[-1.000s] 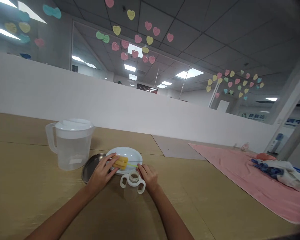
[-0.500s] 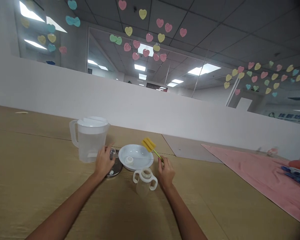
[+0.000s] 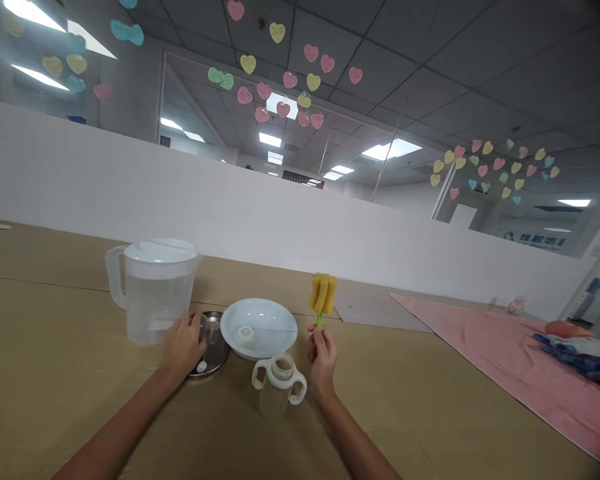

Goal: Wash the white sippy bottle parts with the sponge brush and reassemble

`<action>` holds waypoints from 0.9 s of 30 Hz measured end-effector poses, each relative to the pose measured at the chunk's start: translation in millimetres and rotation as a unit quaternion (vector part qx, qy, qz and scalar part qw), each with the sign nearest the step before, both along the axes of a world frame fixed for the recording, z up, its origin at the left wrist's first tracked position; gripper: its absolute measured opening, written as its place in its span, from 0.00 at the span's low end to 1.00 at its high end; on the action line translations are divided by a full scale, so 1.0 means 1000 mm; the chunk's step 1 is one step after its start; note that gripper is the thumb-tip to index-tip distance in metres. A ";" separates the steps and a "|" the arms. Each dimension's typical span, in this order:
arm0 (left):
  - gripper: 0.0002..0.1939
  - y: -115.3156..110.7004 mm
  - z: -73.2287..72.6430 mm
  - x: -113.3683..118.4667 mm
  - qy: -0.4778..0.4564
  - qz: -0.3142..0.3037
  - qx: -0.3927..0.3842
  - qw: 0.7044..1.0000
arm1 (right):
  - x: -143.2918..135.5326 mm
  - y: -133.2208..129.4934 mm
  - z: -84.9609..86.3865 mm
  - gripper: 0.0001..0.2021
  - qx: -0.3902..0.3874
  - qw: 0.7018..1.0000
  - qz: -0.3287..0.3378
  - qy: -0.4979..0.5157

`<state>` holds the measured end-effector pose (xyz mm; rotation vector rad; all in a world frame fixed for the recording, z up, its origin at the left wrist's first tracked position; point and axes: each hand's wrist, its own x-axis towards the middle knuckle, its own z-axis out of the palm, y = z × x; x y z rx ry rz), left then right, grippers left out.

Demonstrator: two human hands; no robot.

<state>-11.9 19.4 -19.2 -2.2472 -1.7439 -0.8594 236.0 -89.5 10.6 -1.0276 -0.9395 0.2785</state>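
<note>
- One yellow sponge brush (image 3: 323, 294), lobed, green-handled, upright above the surface (image 3: 440, 400), gripped by the right hand (image 3: 323, 353)'s fingers.
- Left hand (image 3: 183, 345) at one metal tray (image 3: 219, 351); cannot tell its fingers' grip.
- One bowl (image 3: 281, 323), one two-handled bottle (image 3: 280, 382).

1. A single head-worn view looks forward and down over the table (image 3: 430, 400) from the person's own side.
2. It faces a white wall (image 3: 230, 207) crossing mid-frame, with the ceiling (image 3: 410, 33) filling much of the upper part.
3. The wall's edges slope down rightward, so the view is tilted.
4. Forearms (image 3: 125, 417) enter close at the bottom edge; the left hand (image 3: 181, 348) and right hand (image 3: 323, 357) sit farther off, small, below centre.
</note>
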 end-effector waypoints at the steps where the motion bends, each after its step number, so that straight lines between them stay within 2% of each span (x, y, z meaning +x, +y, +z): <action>1: 0.23 0.000 -0.001 0.001 0.004 0.002 -0.012 1.000 | -0.004 -0.003 0.000 0.18 -0.015 0.998 0.041 0.035; 3: 0.23 0.001 -0.004 0.002 0.003 0.006 -0.019 1.000 | -0.010 -0.009 -0.003 0.19 -0.028 0.994 0.085 0.059; 7: 0.22 0.000 -0.002 0.003 -0.011 0.003 0.038 0.999 | -0.012 -0.021 -0.018 0.19 -0.009 0.998 0.055 0.027; 9: 0.20 -0.005 0.005 0.007 -0.032 -0.024 0.093 0.995 | -0.013 -0.021 -0.025 0.18 -0.022 0.998 0.052 0.018; 11: 0.18 -0.011 0.014 0.017 -0.063 -0.084 0.127 0.986 | -0.015 -0.018 -0.030 0.17 -0.051 0.997 0.058 0.020; 14: 0.16 -0.017 0.023 0.036 -0.059 -0.190 0.112 0.974 | -0.020 -0.008 -0.032 0.16 -0.086 0.995 0.046 0.030; 16: 0.14 -0.016 0.024 0.047 -0.039 -0.201 0.101 0.974 | -0.022 -0.001 -0.030 0.16 -0.096 0.994 0.036 0.040; 19: 0.13 -0.008 0.018 0.054 -0.019 -0.212 0.044 0.976 | -0.023 0.008 -0.027 0.17 -0.104 0.991 0.023 0.078; 23: 0.13 -0.002 0.012 0.051 -0.007 -0.228 -0.014 0.974 | -0.021 0.012 -0.026 0.16 -0.099 0.989 0.008 0.109; 27: 0.15 -0.007 0.008 0.047 -0.017 -0.237 -0.008 0.971 | -0.014 0.011 -0.029 0.16 -0.072 0.993 -0.010 0.096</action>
